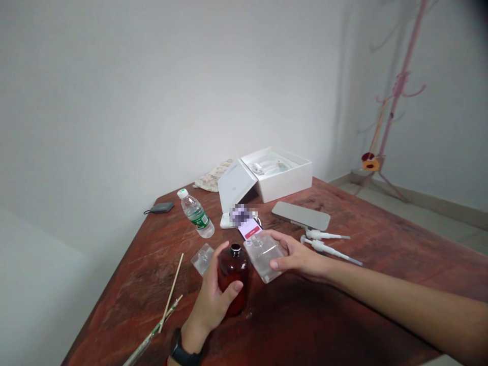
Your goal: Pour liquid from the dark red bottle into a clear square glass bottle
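My left hand (pixel 217 295) wraps round a dark amber bottle (pixel 237 274) that stands upright with its neck uncapped. In my right hand (pixel 295 256) is a flat clear plastic bottle (pixel 264 256), gripped between thumb and fingers and tilted beside the amber bottle's shoulder. Whether the two bottles touch I cannot tell. Behind my left fingers lies another small clear plastic bottle (pixel 203 258), partly hidden. Two white pump heads with tubes (pixel 324 247) lie on the table to the right of my right hand.
On the wooden table (pixel 125 274) are a water bottle (pixel 197 216), a lit phone (pixel 249 229), a grey slab-like case (pixel 301 215) and an open white box (pixel 285 180). Chopsticks (pixel 171 292), one wrapped, lie at left. A dark pouch-like object (pixel 160 208) rests by the left edge.
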Demonstrator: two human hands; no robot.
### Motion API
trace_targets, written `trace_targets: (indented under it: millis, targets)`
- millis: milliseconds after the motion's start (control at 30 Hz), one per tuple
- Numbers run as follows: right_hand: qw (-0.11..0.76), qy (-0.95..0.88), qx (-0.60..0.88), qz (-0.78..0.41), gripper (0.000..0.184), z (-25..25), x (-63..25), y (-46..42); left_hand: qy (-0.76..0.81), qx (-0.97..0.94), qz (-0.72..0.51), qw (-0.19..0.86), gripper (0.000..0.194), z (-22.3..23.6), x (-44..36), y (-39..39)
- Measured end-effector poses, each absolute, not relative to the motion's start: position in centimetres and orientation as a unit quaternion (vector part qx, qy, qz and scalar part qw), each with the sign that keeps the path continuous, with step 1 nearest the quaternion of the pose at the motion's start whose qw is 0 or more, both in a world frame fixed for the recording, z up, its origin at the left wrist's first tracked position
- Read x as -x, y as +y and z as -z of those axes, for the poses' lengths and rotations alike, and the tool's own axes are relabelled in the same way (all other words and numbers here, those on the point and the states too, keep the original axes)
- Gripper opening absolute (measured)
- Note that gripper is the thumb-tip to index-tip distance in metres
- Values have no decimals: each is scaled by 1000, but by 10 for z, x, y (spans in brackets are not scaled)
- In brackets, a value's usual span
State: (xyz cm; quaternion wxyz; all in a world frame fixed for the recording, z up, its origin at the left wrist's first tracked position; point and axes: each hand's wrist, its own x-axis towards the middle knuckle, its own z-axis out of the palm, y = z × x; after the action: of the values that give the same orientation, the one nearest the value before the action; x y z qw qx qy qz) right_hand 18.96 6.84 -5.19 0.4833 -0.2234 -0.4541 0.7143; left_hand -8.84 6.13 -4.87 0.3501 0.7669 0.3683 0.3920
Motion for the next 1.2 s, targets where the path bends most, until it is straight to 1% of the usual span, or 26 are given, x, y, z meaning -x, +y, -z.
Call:
trace_targets:
  millis: [500,767,1067,1200]
  targets:
    - [469,-475,216,-712,71,51,-191,68,359,-763,-402,357,86,45,87,63]
    - [487,-481,229,-693,68,55,-190,70,363,-763,-401,354,87,45,87,64]
    - [476,-494,226,-692,66,50,-191,69,360,-760,-400,363,85,44,87,65]
    - [475,-502,231,-685,68,50,-193,71,361,-761,-403,360,85,45,87,64]
